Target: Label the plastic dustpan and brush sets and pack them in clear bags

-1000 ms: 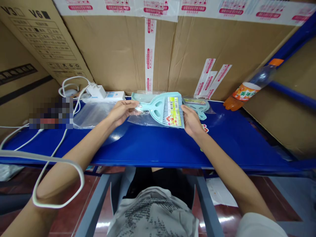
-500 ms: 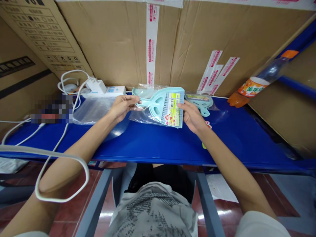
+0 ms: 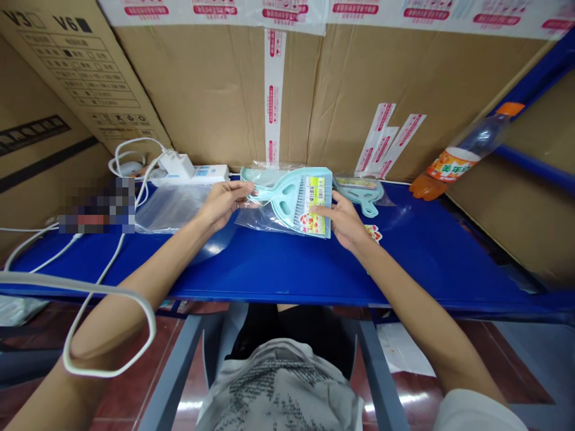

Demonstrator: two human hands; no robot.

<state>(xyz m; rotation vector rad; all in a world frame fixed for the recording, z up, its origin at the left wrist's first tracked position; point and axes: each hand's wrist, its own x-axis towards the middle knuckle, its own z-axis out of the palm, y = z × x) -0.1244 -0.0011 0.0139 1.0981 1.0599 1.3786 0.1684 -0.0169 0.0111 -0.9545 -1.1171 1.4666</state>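
Hands (image 3: 227, 206) holding dustpan set (image 3: 287, 200), bottle (image 3: 465, 152) of orange drink

One light-blue plastic dustpan (image 3: 321, 172) and one bristled light-blue brush (image 3: 302, 206) are in my two bare hands, left hand (image 3: 221, 206) and right hand (image 3: 345, 221). I count two more light-blue plastic pieces (image 3: 360, 196), one orange-capped clear plastic bottle (image 3: 467, 154), one white rectangular power strip (image 3: 210, 173), and three short, slanted white-and-red tape strips (image 3: 404, 143).
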